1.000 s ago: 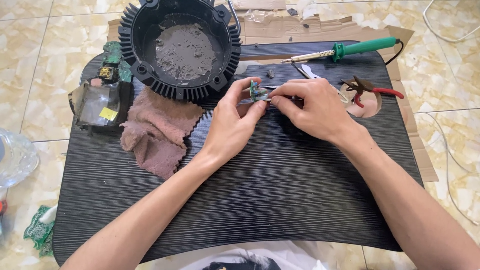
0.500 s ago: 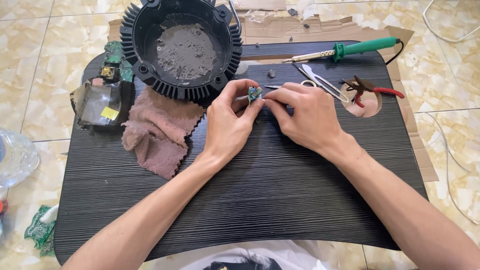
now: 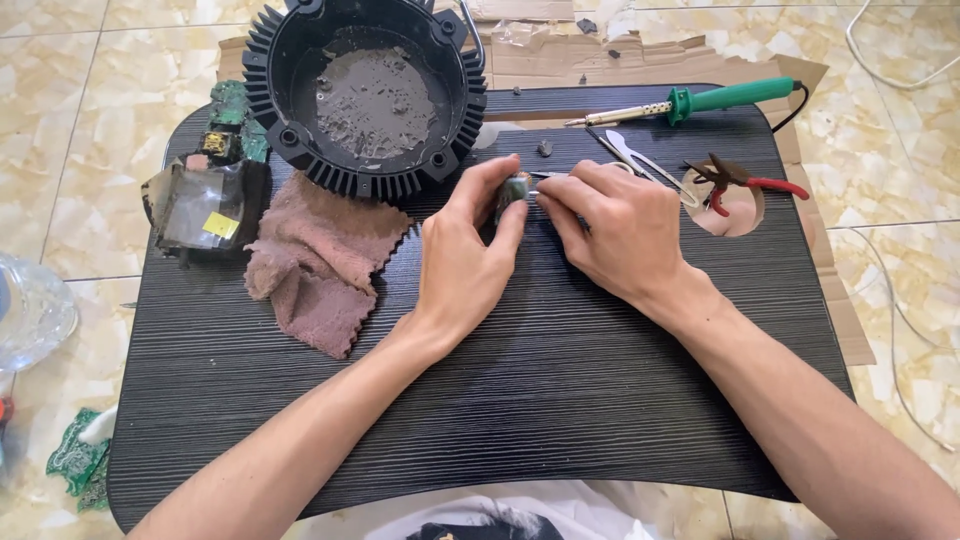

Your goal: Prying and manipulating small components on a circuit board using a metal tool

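Left hand [image 3: 462, 262]: grip narrow, thumb and fingers pinched on a small greenish part [image 3: 513, 187], held just above the table [image 3: 520, 400] at its middle, far half. The part shows only between the fingertips; its shape and long axis cannot be made out.

Right hand [image 3: 612, 232]: grip closed on a thin metal tool [image 3: 549, 176], mostly hidden under the fingers. What shows of the tool runs left to right, its tip pointing left and touching, or all but touching, the part. The part thus lies directly left of the right hand's grip and at the left hand's fingertips; both hands meet on it, the left being the one that carries it.

About them, on the table:
- Heat sink [image 3: 362, 88], black, round, finned, with grey residue inside; far left, just beyond the left hand.
- Rag [image 3: 318, 258], brown, crumpled, left of the left hand, its far edge touching the heat sink.
- Block [image 3: 205, 208], dark and foil-wrapped with a yellow label, at the left edge, with a green board [image 3: 232, 108] beyond it.
- Soldering iron [image 3: 690, 102], green handle, far right, lying left to right.
- Tweezers [image 3: 645, 163], just beyond the right hand.
- Pliers [image 3: 745, 184], red handles, right, over a round hole in the table.

Below: tiled floor [image 3: 60, 100]; cardboard [image 3: 590, 50] under the table's far edge.
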